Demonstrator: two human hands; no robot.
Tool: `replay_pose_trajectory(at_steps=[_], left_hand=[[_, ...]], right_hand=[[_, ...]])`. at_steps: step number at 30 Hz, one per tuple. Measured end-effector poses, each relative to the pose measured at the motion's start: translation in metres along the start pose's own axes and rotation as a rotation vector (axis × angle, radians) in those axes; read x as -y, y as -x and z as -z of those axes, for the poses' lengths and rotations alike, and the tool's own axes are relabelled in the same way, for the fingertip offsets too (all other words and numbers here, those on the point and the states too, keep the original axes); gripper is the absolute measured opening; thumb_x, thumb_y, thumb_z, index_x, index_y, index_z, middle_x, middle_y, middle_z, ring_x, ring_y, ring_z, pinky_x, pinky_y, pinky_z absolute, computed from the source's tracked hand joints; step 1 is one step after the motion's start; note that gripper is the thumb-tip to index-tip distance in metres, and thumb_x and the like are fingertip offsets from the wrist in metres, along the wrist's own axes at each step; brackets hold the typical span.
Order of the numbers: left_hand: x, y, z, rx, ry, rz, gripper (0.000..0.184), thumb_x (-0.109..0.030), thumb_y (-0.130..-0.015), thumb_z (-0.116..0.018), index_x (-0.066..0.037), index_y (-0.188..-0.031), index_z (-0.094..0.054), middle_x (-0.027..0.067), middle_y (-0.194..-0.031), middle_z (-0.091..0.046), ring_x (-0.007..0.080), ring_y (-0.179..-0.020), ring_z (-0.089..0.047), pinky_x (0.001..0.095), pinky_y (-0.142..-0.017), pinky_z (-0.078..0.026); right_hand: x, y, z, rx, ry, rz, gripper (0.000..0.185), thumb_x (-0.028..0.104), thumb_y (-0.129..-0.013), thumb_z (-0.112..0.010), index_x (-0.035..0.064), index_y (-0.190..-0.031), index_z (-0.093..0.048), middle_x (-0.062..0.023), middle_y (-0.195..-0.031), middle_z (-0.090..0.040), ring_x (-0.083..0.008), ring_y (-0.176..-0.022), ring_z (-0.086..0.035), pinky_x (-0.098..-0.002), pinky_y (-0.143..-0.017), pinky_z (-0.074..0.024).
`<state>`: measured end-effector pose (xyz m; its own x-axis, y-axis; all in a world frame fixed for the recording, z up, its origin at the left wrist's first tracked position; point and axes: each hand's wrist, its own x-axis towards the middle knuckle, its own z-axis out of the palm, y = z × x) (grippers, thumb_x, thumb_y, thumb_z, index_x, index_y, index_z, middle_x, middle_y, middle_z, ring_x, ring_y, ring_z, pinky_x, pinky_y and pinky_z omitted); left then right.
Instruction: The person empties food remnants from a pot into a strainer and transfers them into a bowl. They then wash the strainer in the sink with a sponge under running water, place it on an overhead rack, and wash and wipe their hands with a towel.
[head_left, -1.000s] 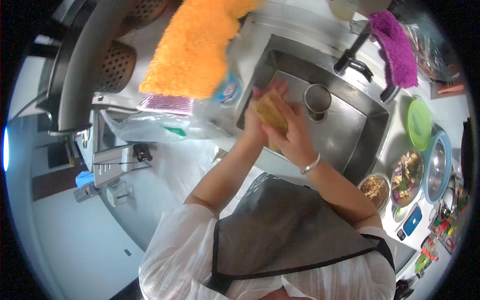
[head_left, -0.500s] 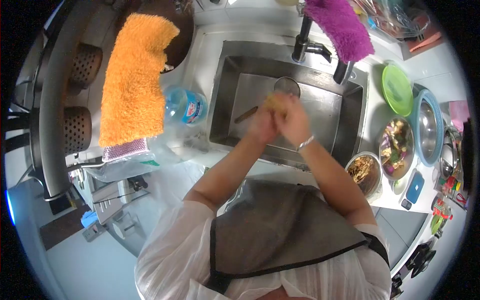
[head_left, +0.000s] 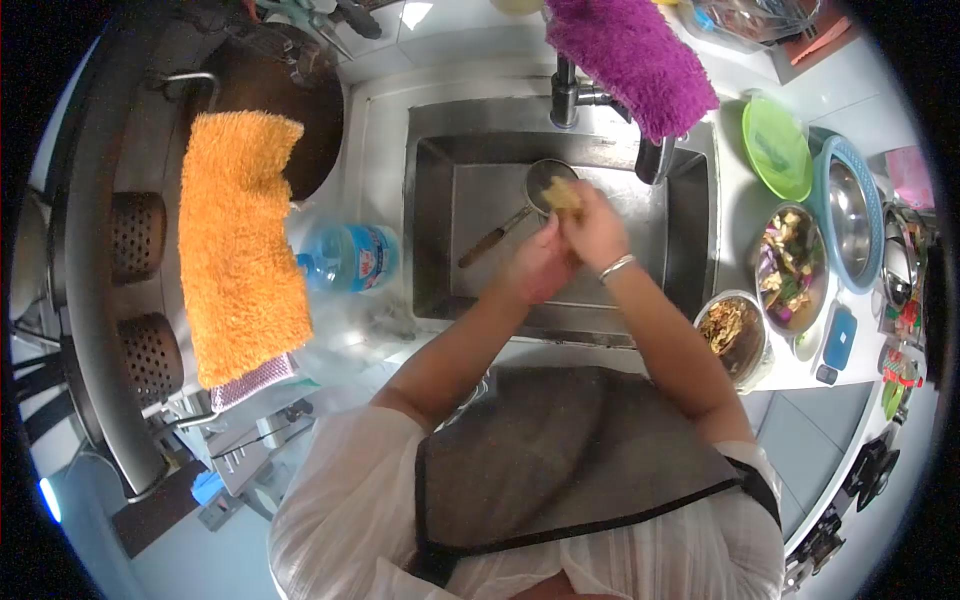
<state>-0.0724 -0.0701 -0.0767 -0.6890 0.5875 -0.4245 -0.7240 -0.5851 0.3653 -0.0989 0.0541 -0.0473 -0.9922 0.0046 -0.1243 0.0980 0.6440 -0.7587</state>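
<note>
Over the metal sink [head_left: 690, 225], my two hands are pressed together. My right hand [head_left: 598, 232], wearing a silver bracelet, is closed on a yellowish piece [head_left: 563, 196] whose end pokes out past the fingers; its kind is unclear. Against its palm side lies my left hand [head_left: 540, 265], thumb up and somewhat blurred. The left fingers look curled, and what they hold is hidden. Below the hands, a long utensil with a brown wooden handle [head_left: 482, 247] lies on the sink floor. Its metal shaft runs up to a round metal shape [head_left: 541, 180], perhaps a ladle bowl.
A black tap [head_left: 653, 160] under a purple fluffy cloth [head_left: 640, 60] overhangs the sink. At left are a water bottle [head_left: 365, 257] and an orange cloth [head_left: 240, 250]. Right of the sink stand a bowl of mixed food scraps [head_left: 790, 265], a brown-filled bowl [head_left: 728, 330] and a green basin [head_left: 775, 150].
The view has shifted, so the surroundings sit further left and mostly lower. My hands stay together over the sink, and the yellowish piece remains between them. More of the utensil shows.
</note>
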Motion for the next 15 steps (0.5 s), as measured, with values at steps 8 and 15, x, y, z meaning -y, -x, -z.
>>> replay_pose_trajectory(at_steps=[8,15], left_hand=[[0.003,-0.021,0.048,-0.124,0.072,-0.026,0.047,-0.035,-0.104,-0.034,-0.007,-0.141,-0.040,0.0076,-0.134,-0.054,0.0228,-0.122,-0.052,0.0389,-0.105,-0.040],[0.012,-0.040,0.135,-0.467,-0.558,0.241,0.037,-0.018,-0.097,-0.048,-0.004,-0.131,-0.052,0.0103,-0.122,-0.062,0.0251,-0.113,-0.058,0.0431,-0.098,-0.044]], right_hand=[[-0.019,0.034,-0.047,0.013,-0.216,-0.152,0.041,0.014,-0.085,-0.062,0.0083,-0.123,-0.051,-0.0248,-0.115,-0.061,-0.0413,-0.108,-0.060,-0.0441,-0.087,-0.0488],[-0.129,0.014,-0.079,0.021,-0.295,-0.423,0.038,0.015,-0.087,-0.064,0.0044,-0.121,-0.052,-0.0147,-0.106,-0.066,-0.0251,-0.095,-0.065,-0.0353,-0.083,-0.0503]])
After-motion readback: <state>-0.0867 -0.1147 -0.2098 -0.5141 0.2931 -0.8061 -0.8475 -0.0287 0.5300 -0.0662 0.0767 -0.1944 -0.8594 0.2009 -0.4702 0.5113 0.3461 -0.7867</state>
